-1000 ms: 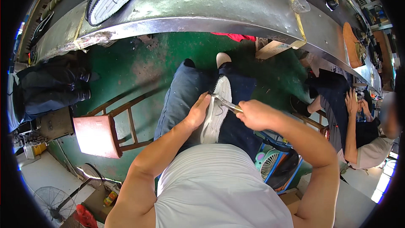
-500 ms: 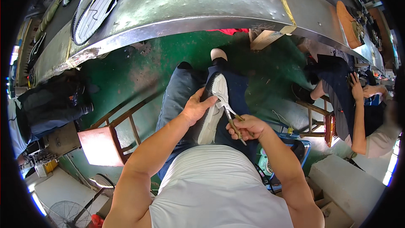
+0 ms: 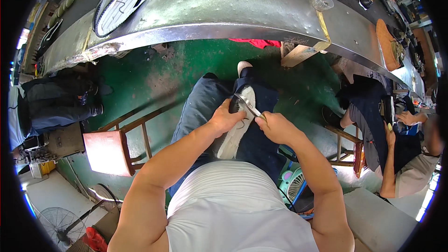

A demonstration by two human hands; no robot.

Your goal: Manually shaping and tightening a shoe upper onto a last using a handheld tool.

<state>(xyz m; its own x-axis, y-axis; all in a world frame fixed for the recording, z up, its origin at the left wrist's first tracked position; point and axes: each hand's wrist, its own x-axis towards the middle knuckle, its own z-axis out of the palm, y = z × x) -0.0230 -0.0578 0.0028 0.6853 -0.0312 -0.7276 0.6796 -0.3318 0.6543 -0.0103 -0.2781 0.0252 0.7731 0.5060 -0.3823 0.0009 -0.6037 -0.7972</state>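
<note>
Your half-curled left hand (image 3: 226, 118) clasps a white shoe part (image 3: 234, 139); your right hand (image 3: 278, 127), closed firmly, grips metal pincers (image 3: 251, 108) over it.

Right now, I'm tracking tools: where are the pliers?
In the head view, just right of centre: the pliers are in the right hand, over the white shoe.

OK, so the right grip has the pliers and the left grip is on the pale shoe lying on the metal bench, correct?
No, the head view shows that pale shoe on the person's lap, not the metal bench. The right grip does have the pliers, and the left grip is on the shoe.
</note>
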